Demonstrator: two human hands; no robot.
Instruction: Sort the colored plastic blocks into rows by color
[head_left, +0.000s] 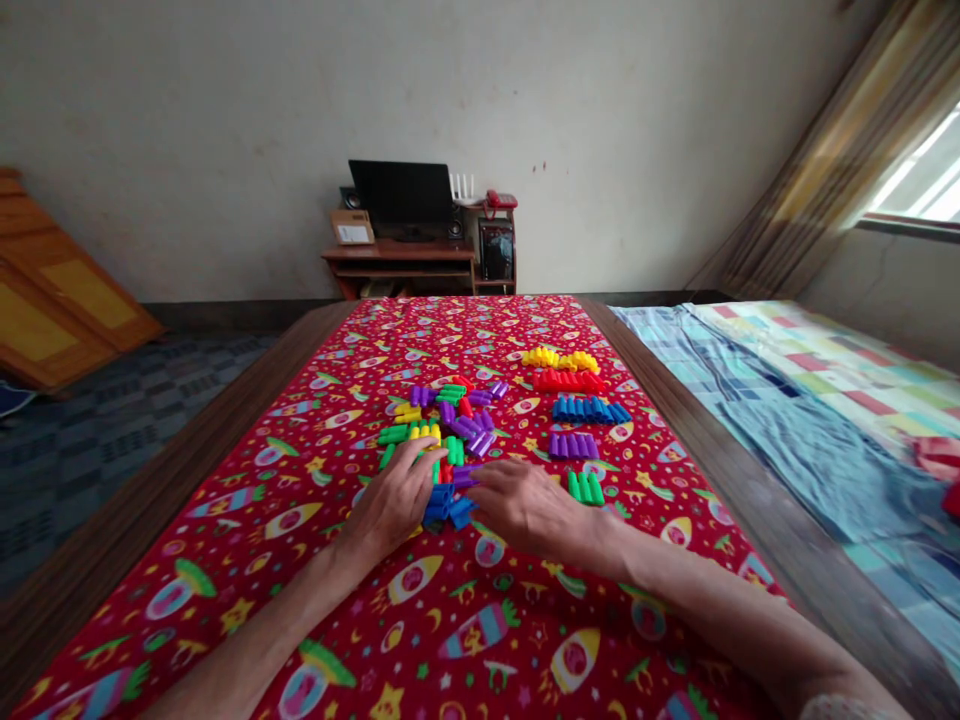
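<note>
The left hand (397, 492) covers part of a mixed tube pile (471, 428) on red cloth (420, 640), the right hand (525, 505) at its edge; whether either pinches any tube, I cannot tell. Rightward lie rows: green tubes (585, 488), purple tubes (574, 446), blue tubes (591, 410), red tubes (568, 381) and, farthest, yellow tubes (560, 359).

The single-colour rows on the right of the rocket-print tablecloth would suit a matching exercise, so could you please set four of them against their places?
Rows
1. yellow row
2. blue row
3. purple row
4. green row

Places
A. nearest of the rows
B. between the red row and the purple row
C. farthest of the rows
D. between the blue row and the green row

Pairs: 1-C; 2-B; 3-D; 4-A
</note>
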